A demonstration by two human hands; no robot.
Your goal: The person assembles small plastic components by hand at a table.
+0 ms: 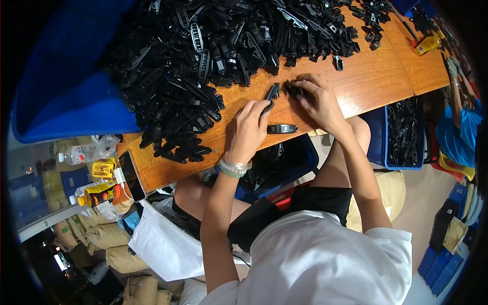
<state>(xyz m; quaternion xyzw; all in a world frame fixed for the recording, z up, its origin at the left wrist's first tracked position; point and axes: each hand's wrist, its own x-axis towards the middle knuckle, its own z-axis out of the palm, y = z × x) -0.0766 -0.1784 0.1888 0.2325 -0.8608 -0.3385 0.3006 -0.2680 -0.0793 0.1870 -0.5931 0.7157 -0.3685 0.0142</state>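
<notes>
My left hand (248,128) rests near the front of the wooden table (366,81), fingers closed on a narrow black plastic part (272,93) that points away from me. To its right, my right hand (321,99) curls its fingers and thumb around a small dark plastic piece (294,90), partly hidden under the fingers. Between my hands, close to the table's front edge, lies a single oblong black plastic part (282,129). Beyond both hands spreads a large heap of black plastic parts (203,56), some with ladder-like slots.
A blue bin (61,91) leans at the left of the heap. Below the table edge are a blue crate (305,157) by my knees and another crate (382,147) of black parts. Bottles (101,194) stand at left; a person in blue (460,132) works at right.
</notes>
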